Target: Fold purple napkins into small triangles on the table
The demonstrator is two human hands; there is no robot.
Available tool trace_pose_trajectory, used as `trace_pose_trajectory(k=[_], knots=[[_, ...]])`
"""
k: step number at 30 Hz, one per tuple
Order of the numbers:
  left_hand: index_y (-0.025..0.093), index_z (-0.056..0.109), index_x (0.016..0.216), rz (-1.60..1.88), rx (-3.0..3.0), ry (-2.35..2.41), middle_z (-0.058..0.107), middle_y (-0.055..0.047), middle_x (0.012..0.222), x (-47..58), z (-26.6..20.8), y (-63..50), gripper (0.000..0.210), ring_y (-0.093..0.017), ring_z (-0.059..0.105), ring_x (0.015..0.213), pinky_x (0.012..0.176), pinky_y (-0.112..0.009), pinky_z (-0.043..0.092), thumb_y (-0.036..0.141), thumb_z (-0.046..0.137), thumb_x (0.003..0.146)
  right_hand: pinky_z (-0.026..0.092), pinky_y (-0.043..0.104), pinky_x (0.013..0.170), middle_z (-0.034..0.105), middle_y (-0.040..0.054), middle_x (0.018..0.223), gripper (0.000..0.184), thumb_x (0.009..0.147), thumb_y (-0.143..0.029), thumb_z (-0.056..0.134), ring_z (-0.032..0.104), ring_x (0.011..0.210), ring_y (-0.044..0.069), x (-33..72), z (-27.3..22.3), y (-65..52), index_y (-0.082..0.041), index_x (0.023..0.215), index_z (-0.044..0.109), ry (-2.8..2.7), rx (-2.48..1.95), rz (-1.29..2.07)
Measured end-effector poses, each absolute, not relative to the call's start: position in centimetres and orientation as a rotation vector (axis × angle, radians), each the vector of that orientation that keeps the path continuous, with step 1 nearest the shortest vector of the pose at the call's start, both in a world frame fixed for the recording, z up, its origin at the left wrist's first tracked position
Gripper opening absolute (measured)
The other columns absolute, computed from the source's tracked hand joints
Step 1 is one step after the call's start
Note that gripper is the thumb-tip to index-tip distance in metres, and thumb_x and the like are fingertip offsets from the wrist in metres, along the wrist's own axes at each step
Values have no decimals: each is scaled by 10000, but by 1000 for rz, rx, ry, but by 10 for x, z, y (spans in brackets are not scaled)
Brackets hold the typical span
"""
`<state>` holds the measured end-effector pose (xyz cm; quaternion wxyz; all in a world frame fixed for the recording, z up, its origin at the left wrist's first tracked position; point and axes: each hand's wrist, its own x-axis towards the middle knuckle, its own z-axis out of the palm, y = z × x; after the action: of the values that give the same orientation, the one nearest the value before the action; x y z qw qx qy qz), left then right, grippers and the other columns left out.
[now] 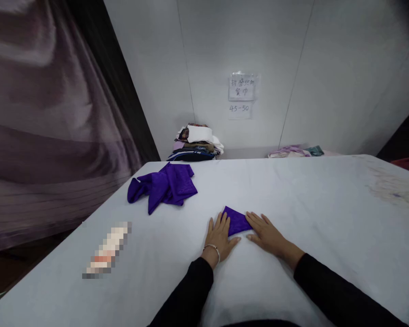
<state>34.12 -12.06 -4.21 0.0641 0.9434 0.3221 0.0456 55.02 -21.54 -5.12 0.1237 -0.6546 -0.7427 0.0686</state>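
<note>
A purple cloth napkin (236, 221), folded into a small pointed shape, lies flat on the white-covered table (177, 272). My left hand (220, 237) rests at its left side, fingers stretched out with their tips on the fabric; a bracelet circles that wrist. On the opposite side, my right hand (266, 234) touches the napkin's right edge with its fingertips, palm down and fingers extended. Both thumbs point inward below the near edge of the cloth. Part of the napkin is hidden under the fingers.
Crumpled purple cloths (172, 186) lie at the table's far left. A pixelated object (107, 252) is nearer on the left. Behind the far edge are a pile of folded clothes (199, 143) and more fabric (291, 152). A curtain (54, 113) hangs left; a handwritten sign (241, 87) is on the wall.
</note>
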Motion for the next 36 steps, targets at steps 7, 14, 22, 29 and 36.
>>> trace_pose_trajectory(k=[7,14,22,29,36], knots=[[164,156,1408,62,2791,1056,127,-56,1487,308,-37,-126,747,-276,42,1357,1082,-509,75,621,243,824,106,468,1075,186,60,1464,659,881,-561,292,157,1337,234,549,-50,-215,-233,1423,111,-2150,-1902,237],[165,183,1402,-2,2726,1125,211,-72,1465,273,-34,-134,715,-268,94,1354,1077,-506,55,594,260,836,91,467,1074,173,52,1469,651,882,-556,288,144,1340,240,549,-48,-215,-244,1424,106,-2138,-1904,268],[183,503,1209,315,2505,1337,506,-87,1290,290,-18,-121,499,-227,414,1196,1000,-381,268,492,293,878,89,474,1073,181,60,1466,647,881,-538,322,156,1337,246,549,-50,-215,-243,1422,125,-2121,-1888,278],[167,507,1169,274,2378,1387,585,-94,1094,338,-7,-108,412,-207,528,1002,828,-278,370,374,454,817,102,470,1074,191,63,1464,648,881,-551,301,161,1336,234,550,-49,-215,-241,1422,124,-2130,-1895,265],[218,584,860,190,2216,1451,645,-20,857,345,-14,-94,210,-179,579,797,650,-255,379,378,574,724,92,470,1075,191,62,1464,648,879,-550,304,154,1338,233,549,-46,-216,-236,1421,136,-2117,-1908,287]])
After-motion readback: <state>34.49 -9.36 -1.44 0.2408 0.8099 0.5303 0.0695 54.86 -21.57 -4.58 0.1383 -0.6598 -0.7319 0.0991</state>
